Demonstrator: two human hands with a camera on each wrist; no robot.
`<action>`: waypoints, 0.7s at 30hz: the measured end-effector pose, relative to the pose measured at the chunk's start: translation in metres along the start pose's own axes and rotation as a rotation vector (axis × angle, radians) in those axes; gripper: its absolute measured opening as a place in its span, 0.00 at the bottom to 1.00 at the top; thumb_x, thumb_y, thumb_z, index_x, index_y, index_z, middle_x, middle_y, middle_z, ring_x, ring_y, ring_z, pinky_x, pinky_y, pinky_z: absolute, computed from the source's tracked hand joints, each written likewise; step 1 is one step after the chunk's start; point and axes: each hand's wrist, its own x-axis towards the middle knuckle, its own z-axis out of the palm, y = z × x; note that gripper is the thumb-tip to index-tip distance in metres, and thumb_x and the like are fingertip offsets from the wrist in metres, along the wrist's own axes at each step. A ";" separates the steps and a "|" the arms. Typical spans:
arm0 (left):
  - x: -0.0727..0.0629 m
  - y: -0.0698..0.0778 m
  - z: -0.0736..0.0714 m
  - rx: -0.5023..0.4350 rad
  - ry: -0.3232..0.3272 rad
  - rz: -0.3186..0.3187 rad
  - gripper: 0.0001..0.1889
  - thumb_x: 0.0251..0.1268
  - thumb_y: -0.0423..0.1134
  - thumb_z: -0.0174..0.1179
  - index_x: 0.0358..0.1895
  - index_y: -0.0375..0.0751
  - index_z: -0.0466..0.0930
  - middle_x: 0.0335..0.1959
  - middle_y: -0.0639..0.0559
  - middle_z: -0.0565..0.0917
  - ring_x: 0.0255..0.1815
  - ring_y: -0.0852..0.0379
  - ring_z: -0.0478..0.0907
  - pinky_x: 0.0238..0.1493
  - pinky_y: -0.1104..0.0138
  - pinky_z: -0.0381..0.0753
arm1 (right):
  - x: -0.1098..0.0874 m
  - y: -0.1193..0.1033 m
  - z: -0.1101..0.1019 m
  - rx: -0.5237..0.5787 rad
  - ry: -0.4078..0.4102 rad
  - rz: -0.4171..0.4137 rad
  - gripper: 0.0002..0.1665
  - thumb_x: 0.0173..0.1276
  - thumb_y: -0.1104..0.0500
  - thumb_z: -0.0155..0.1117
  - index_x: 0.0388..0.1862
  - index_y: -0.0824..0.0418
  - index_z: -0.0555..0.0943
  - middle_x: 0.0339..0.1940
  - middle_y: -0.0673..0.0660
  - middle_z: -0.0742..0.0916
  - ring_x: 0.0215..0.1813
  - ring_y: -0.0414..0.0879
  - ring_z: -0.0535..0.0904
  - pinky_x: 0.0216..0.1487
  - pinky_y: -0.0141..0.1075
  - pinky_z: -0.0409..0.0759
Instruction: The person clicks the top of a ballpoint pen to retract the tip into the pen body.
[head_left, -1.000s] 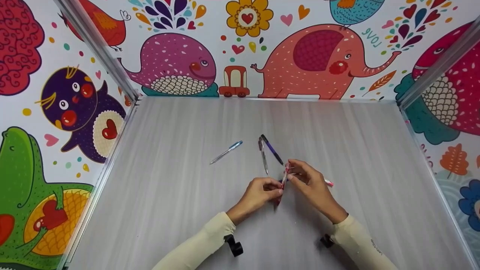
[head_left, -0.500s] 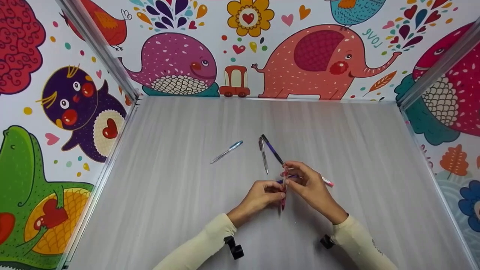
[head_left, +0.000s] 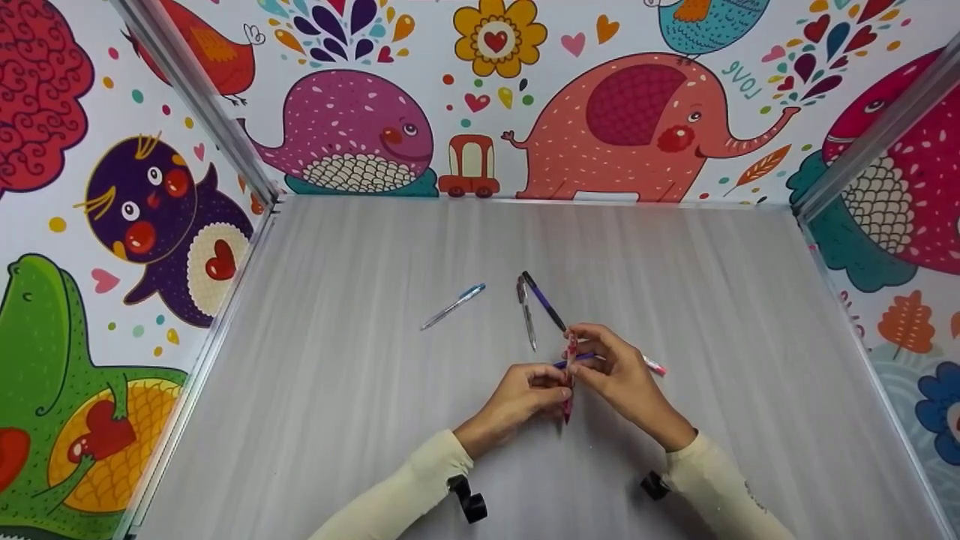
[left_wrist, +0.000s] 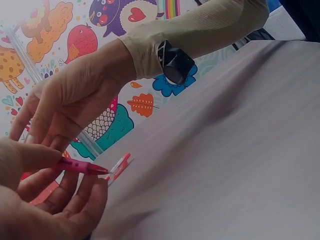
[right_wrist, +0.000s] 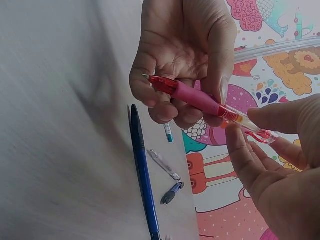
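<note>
Both hands hold one pink-and-red ballpoint pen (right_wrist: 197, 98) above the table. Its writing point is out, and its upper barrel is clear. In the head view the left hand (head_left: 517, 394) pinches the pink grip part between thumb and fingers, with the tip toward the person. The right hand (head_left: 626, 375) holds the clear rear end with thumb and fingertips. Under the right hand lies a blue pen (head_left: 577, 361), partly covered by it. A pen with a pink-red end (head_left: 655, 365) shows beyond that hand, the rest hidden.
Farther back on the table (head_left: 337, 337) lie a dark purple pen (head_left: 545, 301), a clear pen with a dark clip (head_left: 526, 315) and a clear pen with a light-blue end (head_left: 454, 306). Printed walls with metal edges enclose the far side and both flanks.
The held pen has turned from a slant to nearly straight toward the person, its tip shifting right. Both hands have moved slightly nearer the person. The pens on the table stay put.
</note>
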 end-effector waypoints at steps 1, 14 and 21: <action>0.000 0.000 0.000 -0.002 0.000 0.003 0.10 0.74 0.27 0.69 0.53 0.27 0.88 0.48 0.39 0.90 0.44 0.56 0.89 0.49 0.57 0.91 | 0.000 0.000 0.000 0.000 0.001 0.002 0.32 0.74 0.74 0.72 0.74 0.67 0.77 0.68 0.65 0.84 0.59 0.59 0.87 0.56 0.35 0.88; 0.001 0.000 0.002 -0.021 -0.013 0.007 0.11 0.72 0.25 0.68 0.53 0.23 0.86 0.44 0.48 0.90 0.43 0.56 0.89 0.46 0.61 0.91 | -0.001 -0.001 0.001 -0.002 0.049 0.010 0.31 0.73 0.75 0.72 0.73 0.72 0.77 0.56 0.65 0.86 0.54 0.47 0.87 0.55 0.32 0.87; 0.001 0.001 0.001 -0.019 -0.026 0.006 0.11 0.73 0.26 0.68 0.54 0.25 0.86 0.44 0.49 0.89 0.43 0.57 0.89 0.46 0.62 0.91 | -0.001 0.000 0.001 0.005 0.058 0.004 0.32 0.73 0.74 0.73 0.74 0.67 0.78 0.57 0.71 0.86 0.55 0.47 0.87 0.56 0.32 0.87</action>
